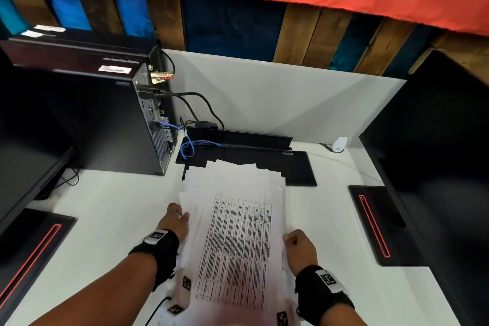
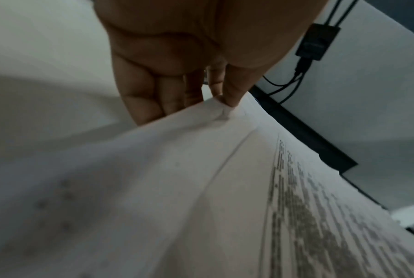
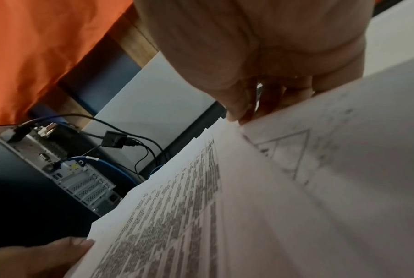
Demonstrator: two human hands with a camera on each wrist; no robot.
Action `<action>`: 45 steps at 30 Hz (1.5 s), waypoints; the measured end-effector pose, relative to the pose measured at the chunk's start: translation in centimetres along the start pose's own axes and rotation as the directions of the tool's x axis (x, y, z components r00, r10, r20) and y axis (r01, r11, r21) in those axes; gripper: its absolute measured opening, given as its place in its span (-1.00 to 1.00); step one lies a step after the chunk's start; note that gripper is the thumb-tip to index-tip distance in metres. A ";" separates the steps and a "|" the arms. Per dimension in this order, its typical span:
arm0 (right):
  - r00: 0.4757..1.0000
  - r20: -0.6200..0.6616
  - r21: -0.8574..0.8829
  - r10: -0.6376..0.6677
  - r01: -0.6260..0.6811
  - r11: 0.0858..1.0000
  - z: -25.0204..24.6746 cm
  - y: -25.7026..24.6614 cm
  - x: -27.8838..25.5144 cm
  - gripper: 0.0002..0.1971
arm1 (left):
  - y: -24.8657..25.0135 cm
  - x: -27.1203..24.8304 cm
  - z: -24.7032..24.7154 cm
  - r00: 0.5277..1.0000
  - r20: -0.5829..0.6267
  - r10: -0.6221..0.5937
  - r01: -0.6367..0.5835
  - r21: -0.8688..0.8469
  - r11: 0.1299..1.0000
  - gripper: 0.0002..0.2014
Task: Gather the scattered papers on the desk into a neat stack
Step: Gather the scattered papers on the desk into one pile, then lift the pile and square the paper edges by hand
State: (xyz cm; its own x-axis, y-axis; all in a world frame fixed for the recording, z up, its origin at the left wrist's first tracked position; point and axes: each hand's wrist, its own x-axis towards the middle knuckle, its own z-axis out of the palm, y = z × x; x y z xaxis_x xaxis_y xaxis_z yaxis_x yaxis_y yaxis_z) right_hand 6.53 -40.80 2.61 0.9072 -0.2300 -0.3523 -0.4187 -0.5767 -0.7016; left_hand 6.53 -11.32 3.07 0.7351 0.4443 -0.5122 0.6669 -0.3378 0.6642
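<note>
Head view: the papers (image 1: pixel 232 233) are gathered in an uneven sheaf over the white desk (image 1: pixel 105 219), top sheet a printed table, far edges fanned and overlapping the black flat base (image 1: pixel 299 169) behind. Left hand (image 1: pixel 174 222) grips the sheaf's left edge, thumb on top; right hand (image 1: pixel 299 246) grips the right edge, fingers curled. The hands are apart, one on each side. Computer tower (image 1: pixel 105 119) stands back-left, near the sheaf's far left corner, with black cables and a blue cable (image 1: pixel 188 144) trailing from its rear onto the base. Dark monitor (image 1: pixel 436 153) at right, its stand (image 1: pixel 375 225) with a red strip on the desk; a matching stand (image 1: pixel 29 249) at left. Small white object (image 1: pixel 339 144) by the back partition.

Left wrist view: fingers (image 2: pixel 151 97) under the paper edge, thumb pressing from above; sheet buckled at the pinch. A black adapter (image 2: pixel 317 43) with cables beyond.

Right wrist view: right fingers (image 3: pixel 239 105) clamp the sheaf's edge; the tower's rear panel (image 3: pixel 82 180) lies just past the papers. Left thumb visible at the opposite edge.
</note>
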 end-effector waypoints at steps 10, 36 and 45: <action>0.993 0.081 0.144 -0.083 0.071 0.987 -1.8 -0.3 -0.2 -0.67 | 0.0 -0.5 0.4 0.998 0.050 -0.028 0.029 -0.015 0.999 -0.64; 0.978 0.186 -0.184 0.097 -0.062 0.981 -0.6 -1.0 -1.6 -0.76 | -0.6 -2.0 1.0 0.992 0.089 -0.095 0.112 -0.207 0.972 -0.43; 0.966 0.252 -0.201 0.066 -0.014 0.980 0.6 -0.7 0.1 -0.48 | 0.6 -3.4 2.9 0.991 0.135 -0.013 0.024 -0.074 0.997 -0.31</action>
State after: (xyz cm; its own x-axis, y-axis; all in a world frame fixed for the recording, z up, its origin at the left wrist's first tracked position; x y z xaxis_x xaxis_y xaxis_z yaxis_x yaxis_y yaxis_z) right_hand 6.91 -39.89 2.68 0.8379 -0.0627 -0.5423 -0.4148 -0.7188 -0.5579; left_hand 4.80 -15.43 3.59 0.7357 0.3328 -0.5899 0.6732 -0.2646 0.6905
